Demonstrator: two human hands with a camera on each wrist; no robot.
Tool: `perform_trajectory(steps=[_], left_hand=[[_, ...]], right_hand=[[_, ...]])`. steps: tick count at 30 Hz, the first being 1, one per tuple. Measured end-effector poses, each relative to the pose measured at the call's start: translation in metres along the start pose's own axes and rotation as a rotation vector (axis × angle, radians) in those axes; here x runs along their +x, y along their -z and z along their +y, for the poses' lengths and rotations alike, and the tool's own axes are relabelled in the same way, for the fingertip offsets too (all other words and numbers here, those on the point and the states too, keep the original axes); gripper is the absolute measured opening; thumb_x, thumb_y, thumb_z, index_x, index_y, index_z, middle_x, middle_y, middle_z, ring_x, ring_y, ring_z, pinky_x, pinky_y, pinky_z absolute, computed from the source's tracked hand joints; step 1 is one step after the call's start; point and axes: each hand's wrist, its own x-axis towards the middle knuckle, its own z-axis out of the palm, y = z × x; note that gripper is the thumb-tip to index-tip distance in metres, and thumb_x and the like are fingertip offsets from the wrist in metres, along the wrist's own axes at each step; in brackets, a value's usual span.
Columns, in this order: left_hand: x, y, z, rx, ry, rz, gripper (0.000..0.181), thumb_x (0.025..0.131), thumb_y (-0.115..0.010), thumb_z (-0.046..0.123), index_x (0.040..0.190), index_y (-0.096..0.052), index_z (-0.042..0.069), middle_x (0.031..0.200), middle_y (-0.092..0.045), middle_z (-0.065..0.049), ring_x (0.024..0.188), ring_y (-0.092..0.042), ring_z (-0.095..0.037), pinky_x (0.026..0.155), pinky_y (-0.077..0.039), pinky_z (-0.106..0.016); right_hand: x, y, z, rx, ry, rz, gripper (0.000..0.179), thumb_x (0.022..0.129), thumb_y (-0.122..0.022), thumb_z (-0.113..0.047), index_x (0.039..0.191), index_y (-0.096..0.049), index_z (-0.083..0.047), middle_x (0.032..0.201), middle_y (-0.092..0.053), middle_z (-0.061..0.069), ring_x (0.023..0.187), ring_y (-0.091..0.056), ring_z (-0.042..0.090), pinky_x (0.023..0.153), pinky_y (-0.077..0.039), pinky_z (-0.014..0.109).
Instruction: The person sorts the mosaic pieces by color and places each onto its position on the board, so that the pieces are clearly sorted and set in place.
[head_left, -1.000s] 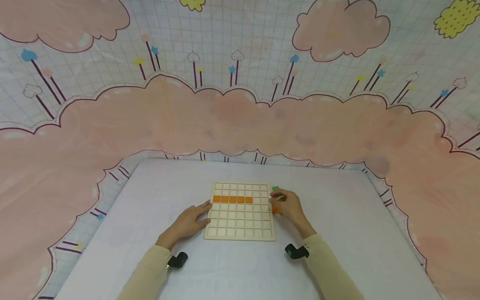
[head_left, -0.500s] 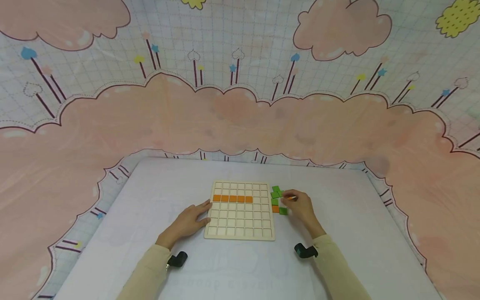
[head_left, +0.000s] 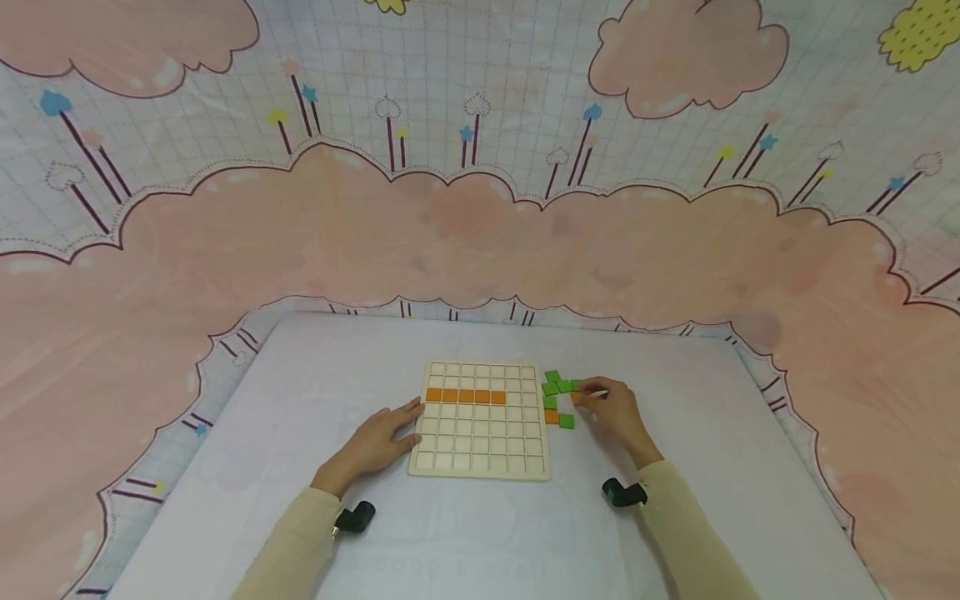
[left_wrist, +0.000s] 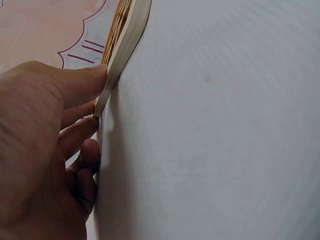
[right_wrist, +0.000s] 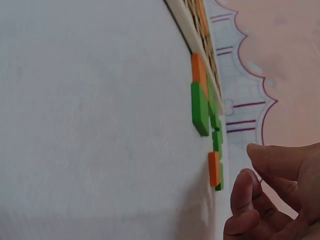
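Note:
A pale wooden grid board (head_left: pixel 480 458) lies on the white table, with a row of several orange tiles (head_left: pixel 467 395) in its cells. My left hand (head_left: pixel 375 442) rests at the board's left side, thumb and extended fingers touching its edge; the left wrist view shows the board's edge (left_wrist: pixel 122 55) at the thumb tip. My right hand (head_left: pixel 615 412) hovers at the right of the loose tiles. In the right wrist view its thumb and fingers stand apart, holding nothing, near a loose orange tile (right_wrist: pixel 214 169) lying on the table.
Between the board and my right hand lie several green tiles (head_left: pixel 566 422) and another orange tile (head_left: pixel 551 417). The white table (head_left: pixel 480 533) ends at a cloud-patterned backdrop (head_left: pixel 480 242). A small black camera (head_left: pixel 624 493) sits at my right wrist.
My right hand has moved right, away from the board's edge. The orange tile at its fingertips half a second ago now lies on the table. My left hand has stayed in place.

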Motion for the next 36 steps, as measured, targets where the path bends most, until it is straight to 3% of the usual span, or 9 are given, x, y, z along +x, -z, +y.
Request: perform_trajectory(steps=[7, 14, 22, 36], left_hand=[[0.001, 0.000, -0.001, -0.010, 0.006, -0.003, 0.058, 0.096, -0.063, 0.028, 0.149, -0.043, 0.013, 0.160, -0.033, -0.002, 0.143, -0.034, -0.045, 0.118, -0.026, -0.060], [0.001, -0.001, 0.000, -0.002, 0.018, 0.005, 0.058, 0.095, -0.063, 0.028, 0.149, -0.044, 0.013, 0.160, -0.034, -0.002, 0.143, -0.036, -0.044, 0.118, -0.027, -0.060], [0.000, 0.001, 0.002, -0.011, 0.026, -0.001, 0.058, 0.096, -0.063, 0.028, 0.149, -0.044, 0.013, 0.160, -0.034, -0.002, 0.143, -0.035, -0.045, 0.117, -0.028, -0.061], [0.000, 0.000, 0.001, -0.011, 0.022, 0.003, 0.058, 0.095, -0.063, 0.028, 0.148, -0.044, 0.014, 0.160, -0.034, -0.002, 0.142, -0.035, -0.046, 0.118, -0.027, -0.061]], right_hand=[[0.006, 0.001, 0.007, -0.055, -0.051, -0.027, 0.028, 0.090, -0.070, -0.018, 0.115, -0.069, -0.004, 0.112, -0.067, 0.015, 0.097, -0.063, 0.027, 0.080, -0.054, 0.034], [0.011, 0.001, 0.013, -0.089, -0.027, -0.016, 0.026, 0.089, -0.070, -0.013, 0.113, -0.069, -0.001, 0.109, -0.069, 0.015, 0.095, -0.063, 0.025, 0.081, -0.054, 0.038], [0.014, -0.001, 0.013, -0.088, -0.074, -0.016, 0.027, 0.087, -0.072, -0.010, 0.113, -0.069, -0.002, 0.105, -0.068, 0.014, 0.093, -0.061, 0.025, 0.081, -0.053, 0.035], [0.013, -0.001, 0.013, -0.091, -0.076, -0.020, 0.029, 0.087, -0.071, -0.009, 0.116, -0.071, -0.004, 0.099, -0.066, 0.011, 0.089, -0.057, 0.023, 0.075, -0.047, 0.029]])
